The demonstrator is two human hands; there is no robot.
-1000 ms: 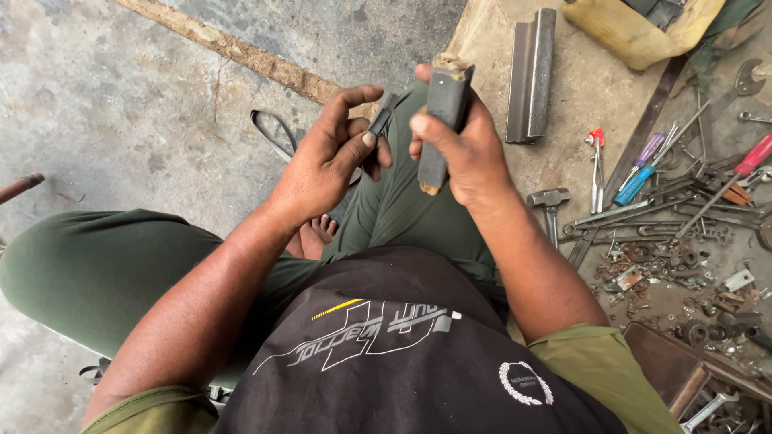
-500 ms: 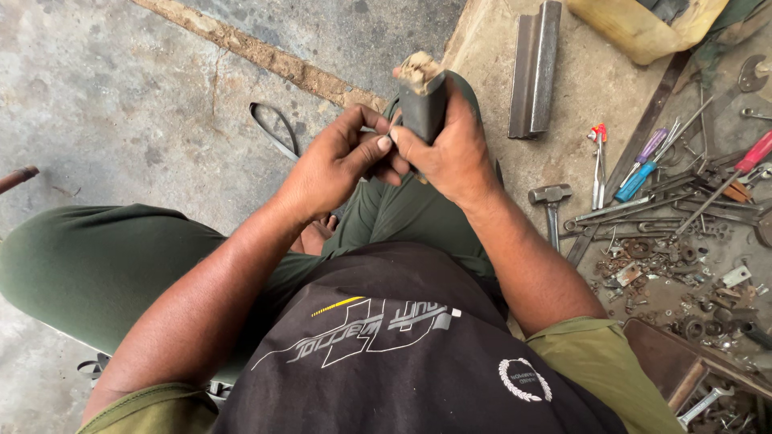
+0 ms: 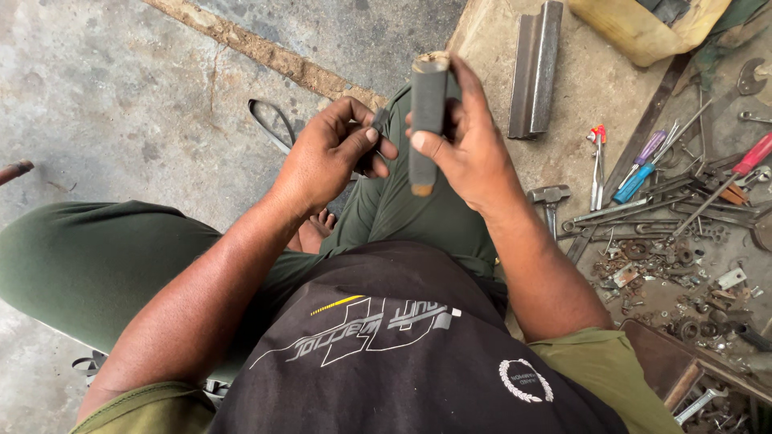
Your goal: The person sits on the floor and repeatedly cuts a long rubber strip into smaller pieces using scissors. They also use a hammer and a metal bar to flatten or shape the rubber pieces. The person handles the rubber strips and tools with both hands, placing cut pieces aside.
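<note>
Your right hand (image 3: 470, 149) clamps the grey cylinder (image 3: 427, 120) upright, thumb across its front, so its lower end faces your left hand (image 3: 330, 153), whose fingers pinch 1 small dark piece (image 3: 378, 122) just beside it.

Bare grey concrete floor (image 3: 121, 96) here, with a metal bar (image 3: 535, 68) lying on it. A hammer (image 3: 549, 197), screwdrivers (image 3: 643, 173) and small scrap bits (image 3: 683, 273) are scattered alongside.
</note>
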